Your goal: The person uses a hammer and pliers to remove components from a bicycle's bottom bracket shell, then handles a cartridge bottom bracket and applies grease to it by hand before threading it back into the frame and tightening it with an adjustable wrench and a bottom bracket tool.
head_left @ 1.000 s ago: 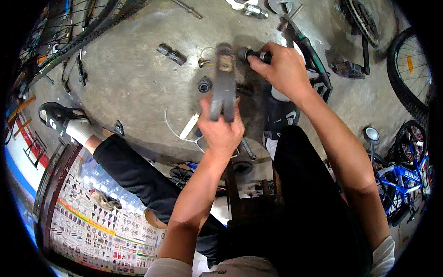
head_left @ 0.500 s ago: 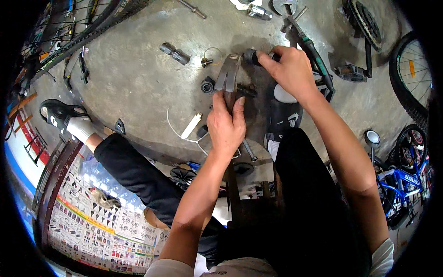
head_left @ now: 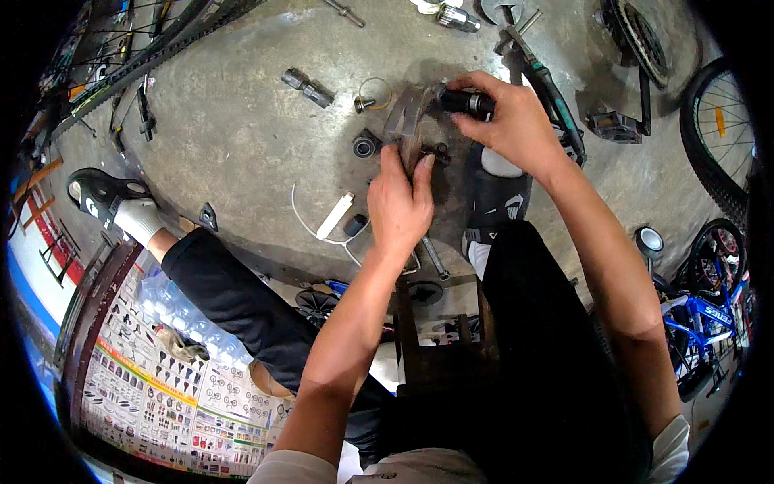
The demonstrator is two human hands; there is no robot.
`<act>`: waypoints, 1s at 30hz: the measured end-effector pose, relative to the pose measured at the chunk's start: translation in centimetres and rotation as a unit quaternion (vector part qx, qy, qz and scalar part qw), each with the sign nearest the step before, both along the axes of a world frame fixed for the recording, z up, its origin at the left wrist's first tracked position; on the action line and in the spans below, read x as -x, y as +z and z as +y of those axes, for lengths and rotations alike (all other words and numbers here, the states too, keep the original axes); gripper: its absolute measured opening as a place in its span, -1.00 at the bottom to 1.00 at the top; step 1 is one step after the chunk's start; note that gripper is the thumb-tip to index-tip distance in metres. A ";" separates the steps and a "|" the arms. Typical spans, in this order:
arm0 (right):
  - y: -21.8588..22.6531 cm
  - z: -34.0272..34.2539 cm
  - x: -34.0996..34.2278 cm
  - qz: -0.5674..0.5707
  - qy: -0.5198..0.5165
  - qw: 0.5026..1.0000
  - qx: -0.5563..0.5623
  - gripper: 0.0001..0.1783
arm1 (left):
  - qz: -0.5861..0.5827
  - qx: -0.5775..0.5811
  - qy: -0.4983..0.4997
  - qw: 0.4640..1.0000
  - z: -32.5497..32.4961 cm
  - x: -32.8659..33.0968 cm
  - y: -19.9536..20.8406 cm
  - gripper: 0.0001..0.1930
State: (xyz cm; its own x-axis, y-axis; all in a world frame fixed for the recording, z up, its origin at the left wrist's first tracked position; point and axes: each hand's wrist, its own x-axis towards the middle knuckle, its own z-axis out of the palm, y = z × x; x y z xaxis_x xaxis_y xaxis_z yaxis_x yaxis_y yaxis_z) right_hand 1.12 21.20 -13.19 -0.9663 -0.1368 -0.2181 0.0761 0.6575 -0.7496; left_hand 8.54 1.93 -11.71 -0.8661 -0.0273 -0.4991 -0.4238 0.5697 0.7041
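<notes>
My left hand is wrapped closed round the handle of a hammer, its blurred head just left of the black cylinder; whether they touch, I can't tell. My right hand is partly curled, thumb and fingers gripping that cylinder. For clean tapping, I'd meet the cylinder's left end squarely, with short swings, fingertips well back.

Moderate, diffuse light on the floor, palest above right of the hammer, whose head is motion-blurred. Soft shadow surrounds it; below it, the trousers sink to near-black. Fisheye distortion bends the poster, far below left; black vignetting rims all.
</notes>
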 end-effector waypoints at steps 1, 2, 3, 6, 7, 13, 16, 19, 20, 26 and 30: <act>0.2 -0.1 0.1 -0.011 0.016 0.999 -0.035 -0.56 | -0.001 0.001 0.000 1.000 0.0 0.2 0.0 -0.64; 0.6 -0.2 0.2 -0.011 0.016 0.999 -0.034 -0.56 | 0.013 0.007 -0.014 1.000 0.0 0.5 -0.1 -0.65; 1.0 -0.4 0.5 -0.055 0.009 0.995 -0.083 -0.55 | 0.027 0.013 -0.029 0.999 -0.1 0.6 -0.2 -0.65; 1.8 -0.6 1.2 -0.106 -0.012 0.984 -0.143 -0.53 | -0.004 -0.004 -0.004 1.000 0.0 0.9 -0.4 -0.65; 1.7 -0.6 1.3 -0.117 -0.025 0.981 -0.152 -0.52 | -0.004 -0.004 -0.005 1.000 -0.1 0.9 -0.3 -0.65; 1.4 -0.6 1.1 -0.074 -0.020 0.987 -0.144 -0.51 | 0.031 0.023 -0.015 0.999 -1.0 -0.3 0.1 -0.64; 1.1 -0.7 0.5 -0.059 -0.024 0.988 -0.141 -0.52 | 0.065 0.028 -0.040 0.997 -0.9 -0.6 0.7 -0.62; 0.9 -0.8 0.1 -0.017 -0.010 0.989 -0.144 -0.53 | 0.126 0.027 -0.022 0.991 -1.0 -0.5 2.3 -0.62; 1.0 -1.0 0.1 -0.017 -0.011 0.989 -0.143 -0.53 | 0.126 0.027 -0.023 0.991 -1.1 -0.9 2.0 -0.62; 1.0 -0.8 -0.3 -0.028 -0.005 0.985 -0.170 -0.53 | 0.081 0.103 -0.060 0.990 -1.0 -1.0 0.7 -0.63; 1.2 -0.8 -0.3 -0.010 0.005 0.990 -0.143 -0.55 | 0.185 -0.014 -0.017 0.983 -1.4 -0.4 2.6 -0.64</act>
